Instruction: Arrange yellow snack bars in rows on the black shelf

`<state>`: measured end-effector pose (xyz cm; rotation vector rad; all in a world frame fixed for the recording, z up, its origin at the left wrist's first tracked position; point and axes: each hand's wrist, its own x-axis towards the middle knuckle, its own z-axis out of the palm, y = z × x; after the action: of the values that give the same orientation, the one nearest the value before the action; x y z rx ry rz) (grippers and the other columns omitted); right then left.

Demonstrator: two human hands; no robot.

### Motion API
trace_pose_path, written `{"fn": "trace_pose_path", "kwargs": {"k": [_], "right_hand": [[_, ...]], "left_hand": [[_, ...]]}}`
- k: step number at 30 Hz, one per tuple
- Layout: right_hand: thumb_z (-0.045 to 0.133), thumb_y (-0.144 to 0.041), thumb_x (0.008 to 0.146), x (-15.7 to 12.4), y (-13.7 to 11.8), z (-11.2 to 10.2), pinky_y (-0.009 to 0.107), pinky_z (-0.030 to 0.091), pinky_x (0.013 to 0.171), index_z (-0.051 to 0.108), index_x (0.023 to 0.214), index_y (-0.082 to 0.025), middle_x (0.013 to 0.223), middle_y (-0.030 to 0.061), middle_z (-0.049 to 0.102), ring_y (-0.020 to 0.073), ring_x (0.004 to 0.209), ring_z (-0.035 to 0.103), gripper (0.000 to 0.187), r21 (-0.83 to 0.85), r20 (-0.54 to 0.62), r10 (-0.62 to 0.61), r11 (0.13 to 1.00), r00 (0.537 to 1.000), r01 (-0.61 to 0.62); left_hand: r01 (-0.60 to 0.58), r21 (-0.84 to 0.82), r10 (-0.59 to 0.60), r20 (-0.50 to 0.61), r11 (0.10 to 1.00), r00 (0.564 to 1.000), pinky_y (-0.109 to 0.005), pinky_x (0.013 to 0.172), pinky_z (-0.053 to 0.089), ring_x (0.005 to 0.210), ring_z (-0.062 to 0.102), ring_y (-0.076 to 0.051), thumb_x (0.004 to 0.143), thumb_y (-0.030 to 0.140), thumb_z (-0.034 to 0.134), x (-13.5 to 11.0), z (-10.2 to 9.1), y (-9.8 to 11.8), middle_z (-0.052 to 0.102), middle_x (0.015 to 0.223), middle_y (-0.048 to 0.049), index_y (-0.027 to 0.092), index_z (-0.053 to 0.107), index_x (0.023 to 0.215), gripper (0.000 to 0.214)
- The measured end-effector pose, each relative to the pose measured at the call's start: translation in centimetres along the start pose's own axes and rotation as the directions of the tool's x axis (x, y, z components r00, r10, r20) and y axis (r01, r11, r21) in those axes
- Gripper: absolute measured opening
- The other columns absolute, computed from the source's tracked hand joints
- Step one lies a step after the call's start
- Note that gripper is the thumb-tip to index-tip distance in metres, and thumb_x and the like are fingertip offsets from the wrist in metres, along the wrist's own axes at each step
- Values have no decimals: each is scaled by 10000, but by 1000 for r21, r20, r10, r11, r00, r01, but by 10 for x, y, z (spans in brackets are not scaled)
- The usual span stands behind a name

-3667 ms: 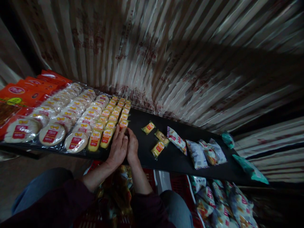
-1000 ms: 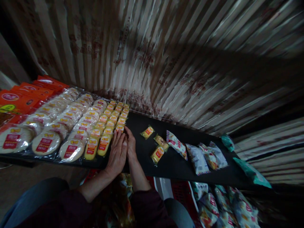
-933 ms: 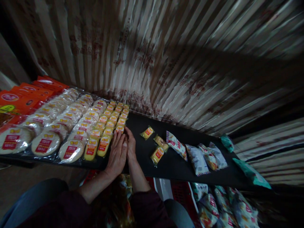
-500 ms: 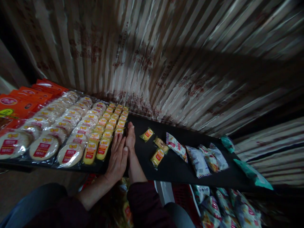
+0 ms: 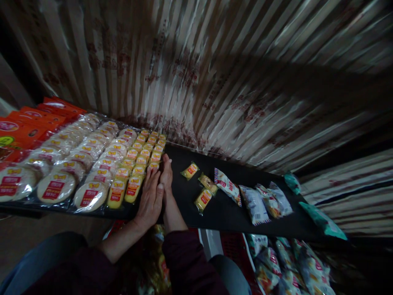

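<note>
My left hand (image 5: 150, 200) lies with its fingers stretched out, its fingertips against the right side of the rows of small yellow snack packets (image 5: 133, 188). Beside it, my right hand (image 5: 166, 174) is held on edge, fingers straight and pointing to the back of the black shelf (image 5: 181, 205). The two hands touch along their sides, and I see nothing held in either. Left of the yellow packets stand rows of round white rice crackers (image 5: 90, 194) in clear wrappers. A few loose yellow packets (image 5: 203, 198) lie to the right of my hands.
Orange bags (image 5: 46, 119) stand at the far left. Several white snack bags (image 5: 254, 205) and a green bag (image 5: 324, 220) lie toward the right end. Crates below hold more bags (image 5: 267, 262). Pleated striped sheeting (image 5: 196, 82) rises behind the shelf.
The view has shifted slightly, so the shelf appears a little higher and farther left. My hands keep nearly the same pose against the yellow packets.
</note>
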<state>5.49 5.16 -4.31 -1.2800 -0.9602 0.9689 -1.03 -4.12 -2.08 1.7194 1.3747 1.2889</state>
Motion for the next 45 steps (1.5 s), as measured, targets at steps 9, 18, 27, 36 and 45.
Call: {"fn": "trace_pose_path", "kwargs": {"k": [9,18,27,36,45], "right_hand": [[363,-459,877,-33,-11,-22,349,408,1008,528,1190,-143,1254,120,574,175,1152,547,474,16,-97,50,999,994,-49],[454,-346,842,-96,-20,-55,333,504,860,622,903,-159,925,68,697,166,882,650,259,114,-30,94,989,995,-90],[416,-344,887,-189,-22,-90,287,490,792,649,859,-197,860,36,687,157,832,633,277,-133,83,5,991,997,6],[546,-234,742,-207,63,-102,373,460,908,691,871,-275,910,0,711,190,899,639,198,-458,89,274,865,958,-205],[573,-174,703,-193,81,-106,395,363,1035,699,899,-236,1051,46,692,206,1075,599,240,-420,43,368,850,929,-318]], "left_hand": [[-126,63,122,62,990,991,-463,1124,237,1383,236,-221,927,329,292,-8,-7,6,432,1401,-142,113,449,1287,448],[-175,10,162,340,984,926,-364,975,437,1132,545,-198,909,314,314,-50,-16,7,587,1207,-125,137,451,1248,407],[-381,51,267,628,923,731,-374,942,448,1032,576,-221,791,145,387,-106,-30,-3,641,1023,-113,172,572,1030,304],[-177,495,-252,680,851,688,-371,884,462,1051,578,-249,787,145,405,-113,-33,-36,602,1137,-130,173,628,1002,311],[38,700,-544,519,713,660,-330,874,438,1103,557,-261,765,227,477,-100,-31,-89,498,1297,-175,125,452,1290,536]]}}
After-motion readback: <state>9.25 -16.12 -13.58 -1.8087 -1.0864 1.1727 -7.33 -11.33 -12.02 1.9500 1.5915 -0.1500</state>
